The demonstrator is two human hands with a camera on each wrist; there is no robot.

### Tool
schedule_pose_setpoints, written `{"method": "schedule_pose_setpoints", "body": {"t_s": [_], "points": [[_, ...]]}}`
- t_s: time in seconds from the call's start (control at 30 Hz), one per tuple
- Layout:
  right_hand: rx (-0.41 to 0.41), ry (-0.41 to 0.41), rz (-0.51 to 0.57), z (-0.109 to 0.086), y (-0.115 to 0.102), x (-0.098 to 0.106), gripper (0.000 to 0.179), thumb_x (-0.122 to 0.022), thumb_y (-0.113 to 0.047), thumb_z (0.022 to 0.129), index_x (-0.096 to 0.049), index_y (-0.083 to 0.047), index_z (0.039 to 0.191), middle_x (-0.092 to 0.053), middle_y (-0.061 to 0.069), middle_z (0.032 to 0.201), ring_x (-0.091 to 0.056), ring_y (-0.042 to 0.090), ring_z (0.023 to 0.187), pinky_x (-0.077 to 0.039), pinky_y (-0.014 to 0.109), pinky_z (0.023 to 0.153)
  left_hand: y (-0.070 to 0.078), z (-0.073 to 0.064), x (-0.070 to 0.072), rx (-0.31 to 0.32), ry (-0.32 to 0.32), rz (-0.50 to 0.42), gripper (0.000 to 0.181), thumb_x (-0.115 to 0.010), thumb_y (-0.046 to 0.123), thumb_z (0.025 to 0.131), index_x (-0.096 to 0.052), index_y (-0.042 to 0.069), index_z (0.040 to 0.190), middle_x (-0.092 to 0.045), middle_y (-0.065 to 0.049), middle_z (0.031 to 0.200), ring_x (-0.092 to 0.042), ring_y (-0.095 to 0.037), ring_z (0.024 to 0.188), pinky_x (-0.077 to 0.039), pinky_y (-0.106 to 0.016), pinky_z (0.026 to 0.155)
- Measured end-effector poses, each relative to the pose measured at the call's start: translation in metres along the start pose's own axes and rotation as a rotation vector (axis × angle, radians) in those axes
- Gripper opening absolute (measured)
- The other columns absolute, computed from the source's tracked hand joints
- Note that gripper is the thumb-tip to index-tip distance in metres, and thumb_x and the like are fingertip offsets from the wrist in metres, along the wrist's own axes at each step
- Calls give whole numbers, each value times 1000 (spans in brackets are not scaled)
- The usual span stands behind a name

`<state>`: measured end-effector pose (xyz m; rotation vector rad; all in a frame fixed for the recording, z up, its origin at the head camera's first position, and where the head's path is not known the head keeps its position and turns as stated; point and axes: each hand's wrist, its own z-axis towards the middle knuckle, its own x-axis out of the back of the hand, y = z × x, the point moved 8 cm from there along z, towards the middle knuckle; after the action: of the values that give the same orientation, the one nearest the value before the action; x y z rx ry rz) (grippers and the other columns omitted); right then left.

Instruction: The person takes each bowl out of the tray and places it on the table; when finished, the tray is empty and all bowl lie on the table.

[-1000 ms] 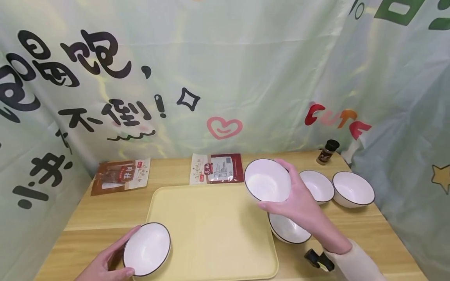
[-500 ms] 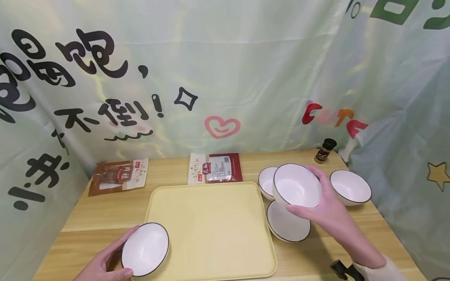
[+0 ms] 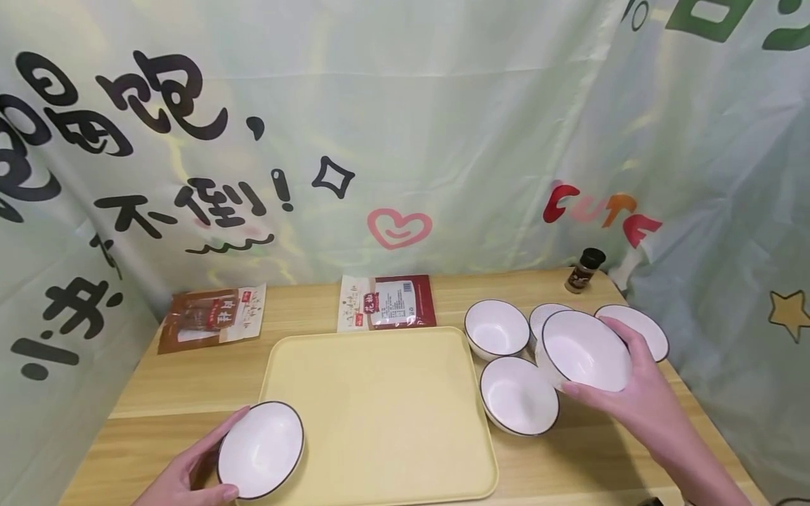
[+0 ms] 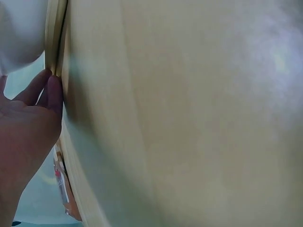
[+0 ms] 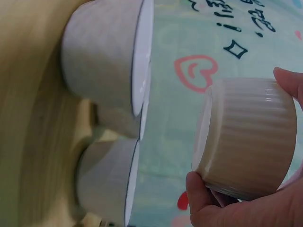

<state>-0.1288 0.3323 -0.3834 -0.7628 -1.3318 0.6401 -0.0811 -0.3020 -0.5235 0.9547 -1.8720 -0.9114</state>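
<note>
In the head view my left hand [image 3: 196, 467] holds a white bowl [image 3: 261, 450] with a dark rim over the left front edge of the yellow tray [image 3: 373, 414]. Its thumb lies along the near side and its fingers along the far side. The left wrist view shows these fingertips [image 4: 54, 87] close to the tray edge, below the bowl [image 4: 21, 35]. On the right, my right hand [image 3: 639, 393] grips another white bowl [image 3: 587, 351], tilted and raised off the table. Its ribbed outer wall [image 5: 251, 137] sits between thumb and fingers in the right wrist view.
Several matching bowls stand right of the tray, including a near bowl [image 3: 519, 396], a far bowl [image 3: 497, 329] and a partly hidden bowl [image 3: 645, 330]. A black-capped jar [image 3: 585, 270], a brown packet [image 3: 211, 318] and a red-white packet [image 3: 387, 302] lie toward the printed curtain [image 3: 474, 161].
My right hand has carried its bowl rightward and slightly lower, from over the tray's right edge to in front of the rear bowls. My left hand and its bowl stay nearly still.
</note>
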Motion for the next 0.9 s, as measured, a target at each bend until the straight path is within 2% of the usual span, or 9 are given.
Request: {"method": "schedule_pose_setpoints", "body": {"t_s": [0.13,0.23,0.3,0.43,0.5,0.57,0.7,0.77,0.9], "points": [[-12,22,-10,-4,13,6,114,-97,-17,83,-24,-14,170,-40,22,157,-43,14,116,-38,15,80,-1,0,0,2,-2,-10,89,-79,22,103,-26,16,175,-19,-17,180,-32,24,127,-24,-62,121],[-23,40,-19,-8,23,10,114,-98,-16,81,-25,-11,169,-40,23,155,-43,15,115,-37,15,80,-2,0,0,-2,-1,-15,89,-79,21,103,-26,16,175,-19,-17,180,-31,25,127,-21,-64,121],[-33,46,-30,-10,28,12,115,-99,-17,81,-25,-10,169,-41,23,154,-44,18,115,-37,15,80,-3,0,1,-5,3,-11,89,-79,20,103,-27,17,175,-24,-8,180,-31,25,128,-22,-64,121],[-65,30,-56,-13,38,13,117,-99,-22,81,-23,-10,170,-38,28,156,-44,35,120,-36,20,79,-6,0,2,1,6,2,89,-79,20,103,-28,20,175,-32,27,167,-32,24,130,-29,-56,122],[-80,12,-57,-15,43,13,118,-99,-23,83,-20,-9,170,-34,31,158,-42,44,123,-35,25,81,-8,0,2,7,6,7,89,-79,20,102,-28,21,175,-32,35,159,-32,24,131,-32,-51,121],[-94,-5,-60,-16,47,12,119,-98,-24,84,-18,-7,170,-31,32,159,-40,49,125,-34,28,83,-8,0,2,11,7,5,89,-79,21,102,-28,21,175,-32,31,163,-32,24,131,-36,-43,121],[-119,-26,-66,-17,55,10,120,-96,-26,86,-13,-4,170,-27,35,160,-38,56,128,-35,40,89,-6,0,1,4,11,2,89,-80,20,102,-29,21,175,-28,1,177,-33,22,131,-39,-24,116],[-123,-25,-79,-18,59,10,120,-96,-27,86,-13,-3,169,-28,36,158,-38,56,127,-35,42,89,-4,0,1,-4,12,3,89,-80,20,101,-29,21,175,-26,-5,178,-34,21,132,-38,-16,110],[-114,-22,-82,-20,67,10,120,-97,-26,85,-14,-1,168,-31,37,156,-42,56,124,-37,29,84,-2,0,1,-25,12,8,88,-80,19,102,-30,21,175,-32,21,169,-34,21,133,-37,-15,110]]}}
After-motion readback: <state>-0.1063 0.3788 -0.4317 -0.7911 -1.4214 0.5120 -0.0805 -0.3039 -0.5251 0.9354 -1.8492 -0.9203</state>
